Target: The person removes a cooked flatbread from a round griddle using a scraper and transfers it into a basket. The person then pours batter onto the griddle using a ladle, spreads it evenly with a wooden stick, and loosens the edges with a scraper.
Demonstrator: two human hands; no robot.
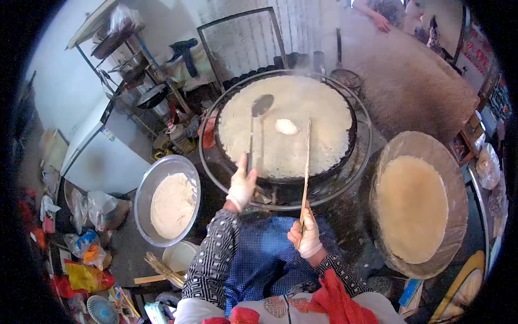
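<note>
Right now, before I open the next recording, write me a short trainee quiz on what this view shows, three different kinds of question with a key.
1. True or false: the right hand holds a slender wooden stick.

2. Multiple choice: where is the small white lump?
a) On the pale sheet of batter that covers the round griddle
b) In the left hand
c) On the floor

3. Fill in the blank: seen from the person, the metal basin stands to the ____ of the griddle.

Key: 1 true; 2 a; 3 left.
</note>
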